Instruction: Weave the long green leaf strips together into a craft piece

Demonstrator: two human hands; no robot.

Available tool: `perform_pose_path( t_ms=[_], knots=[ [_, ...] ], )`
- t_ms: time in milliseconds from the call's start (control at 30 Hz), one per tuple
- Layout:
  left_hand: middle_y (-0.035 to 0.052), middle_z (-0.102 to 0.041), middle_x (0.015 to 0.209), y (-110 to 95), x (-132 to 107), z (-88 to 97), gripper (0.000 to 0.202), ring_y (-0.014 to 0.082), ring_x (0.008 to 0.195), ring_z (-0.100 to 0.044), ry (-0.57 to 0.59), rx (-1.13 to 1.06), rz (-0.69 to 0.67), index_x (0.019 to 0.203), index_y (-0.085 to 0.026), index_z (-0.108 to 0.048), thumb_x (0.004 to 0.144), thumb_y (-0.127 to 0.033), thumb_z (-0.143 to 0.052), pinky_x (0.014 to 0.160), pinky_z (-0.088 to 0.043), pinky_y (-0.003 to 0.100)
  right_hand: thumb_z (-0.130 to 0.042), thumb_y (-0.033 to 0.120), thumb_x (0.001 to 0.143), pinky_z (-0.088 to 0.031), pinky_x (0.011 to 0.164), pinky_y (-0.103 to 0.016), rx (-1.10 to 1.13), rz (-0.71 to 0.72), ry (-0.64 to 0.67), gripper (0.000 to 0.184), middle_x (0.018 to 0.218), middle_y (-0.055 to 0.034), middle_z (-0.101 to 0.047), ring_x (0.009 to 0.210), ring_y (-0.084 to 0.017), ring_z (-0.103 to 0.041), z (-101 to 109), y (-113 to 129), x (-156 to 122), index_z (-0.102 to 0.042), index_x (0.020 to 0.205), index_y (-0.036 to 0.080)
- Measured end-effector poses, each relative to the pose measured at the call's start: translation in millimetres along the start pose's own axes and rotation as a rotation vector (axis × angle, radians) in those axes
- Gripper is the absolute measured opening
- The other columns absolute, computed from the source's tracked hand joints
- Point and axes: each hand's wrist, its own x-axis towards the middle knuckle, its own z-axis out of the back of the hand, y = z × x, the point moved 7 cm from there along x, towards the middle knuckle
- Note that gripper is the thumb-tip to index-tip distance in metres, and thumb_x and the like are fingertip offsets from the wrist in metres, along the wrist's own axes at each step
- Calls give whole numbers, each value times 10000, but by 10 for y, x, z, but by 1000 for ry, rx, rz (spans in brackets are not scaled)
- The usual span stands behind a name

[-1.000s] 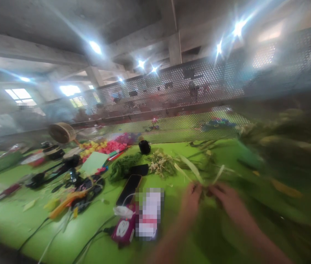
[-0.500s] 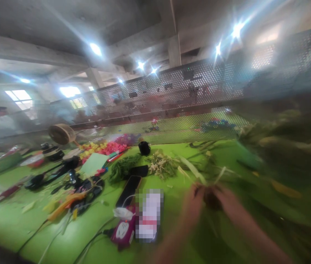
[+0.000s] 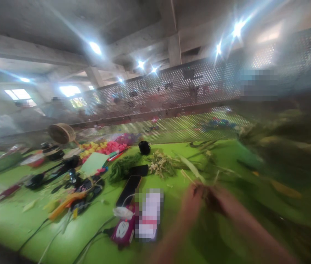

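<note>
My left hand and my right hand meet over the green table at lower right, both smeared by motion. Between their fingertips sits a dark bunch of green stems and leaves, with pale leaf blades sticking up behind it. Both hands seem pinched on this bunch, but the fingers are too blurred to read. A heap of pale cut plant pieces lies just beyond the hands.
A phone, a pink charger with cables, an orange tool, black tools, green foliage, a black spool and pink and yellow flowers lie left. A perforated metal screen backs the table. Blurred greenery fills the right.
My hands have drawn slightly closer together and a little lower with the bunch between them. The rest of the table looks the same.
</note>
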Motion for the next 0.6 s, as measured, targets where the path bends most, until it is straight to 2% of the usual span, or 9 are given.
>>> perform_pose_path(
  t_ms=[133,233,367,600],
  knots=[
    [24,-549,706,-22,16,-45,373,145,682,-464,96,18,-24,859,-172,-611,750,-527,-581,669,-376,263,-625,562,651,-494,590,-321,-186,145,-98,333,549,1,-614,593,-191,-607,38,248,-91,-610,677,230],
    [26,-555,684,-39,2,-91,359,164,730,-496,177,3,-18,842,-174,-612,736,-517,-609,734,-394,281,-583,579,671,-491,620,-323,-327,230,-177,339,546,-13,-625,674,-223,-628,74,402,-153,-635,665,244],
    [47,-593,787,-132,-42,-192,300,176,793,-510,304,-65,-43,833,-156,-618,718,-430,-660,805,-389,302,-582,519,686,-476,615,-309,-439,260,-253,286,565,-16,-649,706,-233,-635,111,503,-196,-658,672,244],
    [-26,-499,609,-92,-88,-215,220,117,609,-452,301,-117,72,839,-180,-613,707,-346,-672,724,-394,277,-524,456,693,-411,534,-280,-523,288,-325,263,580,-17,-649,636,-210,-599,108,636,-264,-637,653,222]
  ],
)
